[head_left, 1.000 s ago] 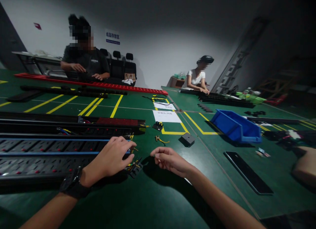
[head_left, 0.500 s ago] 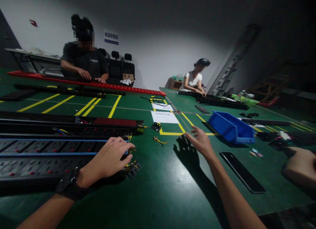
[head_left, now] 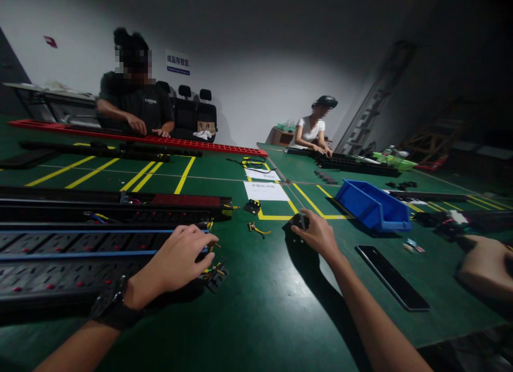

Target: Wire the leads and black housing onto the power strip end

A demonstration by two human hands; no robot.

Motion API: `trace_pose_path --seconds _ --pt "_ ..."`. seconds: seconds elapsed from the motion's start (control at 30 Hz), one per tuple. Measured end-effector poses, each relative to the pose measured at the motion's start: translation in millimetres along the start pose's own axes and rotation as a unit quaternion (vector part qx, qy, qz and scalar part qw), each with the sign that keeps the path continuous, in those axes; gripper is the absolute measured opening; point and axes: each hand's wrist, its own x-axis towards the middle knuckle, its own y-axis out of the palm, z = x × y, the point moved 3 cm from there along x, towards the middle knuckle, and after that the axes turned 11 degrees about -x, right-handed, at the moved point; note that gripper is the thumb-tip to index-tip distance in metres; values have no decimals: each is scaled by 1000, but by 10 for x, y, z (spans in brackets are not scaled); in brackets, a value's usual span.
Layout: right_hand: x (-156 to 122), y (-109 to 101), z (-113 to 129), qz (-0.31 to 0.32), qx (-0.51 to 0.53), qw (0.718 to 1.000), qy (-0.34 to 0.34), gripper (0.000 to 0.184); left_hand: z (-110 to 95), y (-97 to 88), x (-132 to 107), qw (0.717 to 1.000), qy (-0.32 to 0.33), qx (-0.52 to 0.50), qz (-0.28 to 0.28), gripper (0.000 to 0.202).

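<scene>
Black socket strips (head_left: 44, 278) run in from the left side of the green table (head_left: 256, 329), close to its near edge, their inner ends beneath my left hand (head_left: 178, 257). That hand lies palm down, black wristwatch (head_left: 116, 308) at the wrist, knuckles arched, fingers bent forward, thumb spread away from them; I cannot tell whether the fingertips grip anything there. A wired black connector (head_left: 217, 277) sits just beside the thumb. My right arm reaches from the near edge toward the table's middle, forearm slanting leftward, the right hand (head_left: 318, 233) nearly closed, thumb and forefinger on either side of a small black block (head_left: 298, 221). I cannot tell whether the block is clear of the table. Toward the right edge sits a blue bin (head_left: 372, 206), with a dark phone (head_left: 393, 278) nearer the near edge. Along the far edge, two co-workers (head_left: 136, 105) bend over their own pieces.
</scene>
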Motion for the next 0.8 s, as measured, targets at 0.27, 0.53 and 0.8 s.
trace_pose_path --seconds 0.27,0.53,0.8 --pt "-151 -318 390 -99 205 969 -94 50 -25 -13 -2 1000 3 -10 -3 31" --pt "-600 -336 1064 63 279 920 -267 40 -36 -2 -13 1000 -19 4 -3 39" --pt "-705 -232 1232 114 274 904 -307 38 -33 16 -25 1000 -14 -6 -13 29"
